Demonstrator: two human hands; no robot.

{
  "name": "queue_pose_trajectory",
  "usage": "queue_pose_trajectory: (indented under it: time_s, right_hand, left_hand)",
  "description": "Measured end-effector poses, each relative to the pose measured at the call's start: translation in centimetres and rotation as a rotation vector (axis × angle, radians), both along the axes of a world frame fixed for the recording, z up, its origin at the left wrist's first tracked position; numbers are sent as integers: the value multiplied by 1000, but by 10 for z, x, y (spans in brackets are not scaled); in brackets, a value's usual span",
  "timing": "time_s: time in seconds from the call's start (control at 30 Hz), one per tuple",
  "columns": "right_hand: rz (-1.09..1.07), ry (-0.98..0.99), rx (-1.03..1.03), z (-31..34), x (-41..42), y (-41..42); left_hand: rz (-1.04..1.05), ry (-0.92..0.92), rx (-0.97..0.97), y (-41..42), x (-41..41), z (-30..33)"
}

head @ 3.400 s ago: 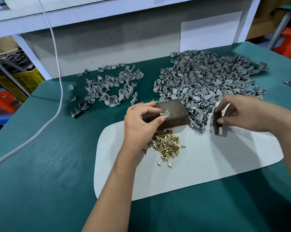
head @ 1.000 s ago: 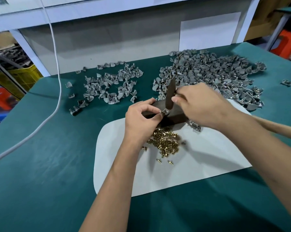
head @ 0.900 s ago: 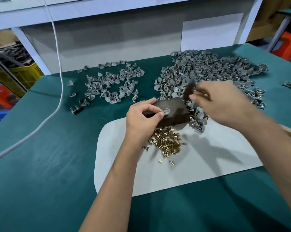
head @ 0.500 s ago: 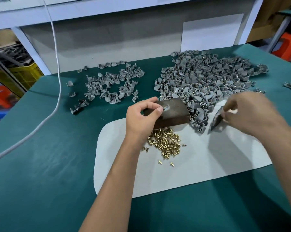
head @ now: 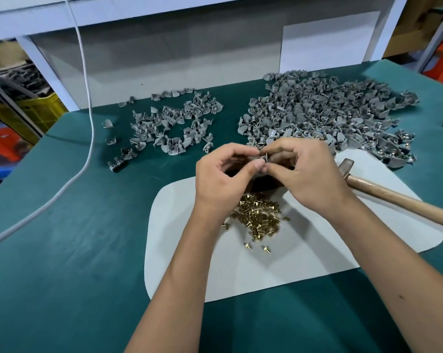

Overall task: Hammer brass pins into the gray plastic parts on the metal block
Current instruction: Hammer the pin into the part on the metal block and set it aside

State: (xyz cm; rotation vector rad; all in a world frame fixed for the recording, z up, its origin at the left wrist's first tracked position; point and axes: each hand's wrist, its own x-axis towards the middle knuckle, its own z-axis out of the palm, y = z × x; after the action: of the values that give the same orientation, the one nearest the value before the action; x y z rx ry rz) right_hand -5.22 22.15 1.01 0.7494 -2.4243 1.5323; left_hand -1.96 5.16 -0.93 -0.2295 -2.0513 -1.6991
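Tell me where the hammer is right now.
In the head view the hammer lies on the white mat, to the right of the right hand, its head near the big pile of gray parts.

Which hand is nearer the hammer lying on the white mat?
Right. The right hand sits just beside the hammer, near its head; the left hand is farther off, beyond the right hand.

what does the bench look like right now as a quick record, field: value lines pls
left hand: fingertips meet right hand's over the metal block
right hand: pinches a small piece, too hidden to identify
metal block: mostly hidden
hammer: lies on white mat, unheld
brass pins: heap on mat
gray plastic parts: two piles behind
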Motion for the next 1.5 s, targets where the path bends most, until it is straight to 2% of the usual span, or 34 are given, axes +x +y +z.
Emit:
queue_pose_trajectory:
  time_s: [0.23,0.43,0.53,1.17,1.5]
  right_hand:
    - [-11,-29,-2,-6,3,-1]
    - [-111,-6,57,-9,5,-7]
    - [-163,4,59,-8,8,-11]
    - [-283,-7,-36,-7,17,-21]
    - [-263,-9,-36,-7,17,-22]
  left_hand:
    - [34,60,-100,-2,-3,-2]
    - [143,190,-407,0,-3,-3]
    - [169,248,-494,2,-1,-2]
    - [286,215,-453,19,2,-1]
    - [304,224,-428,20,-1,-3]
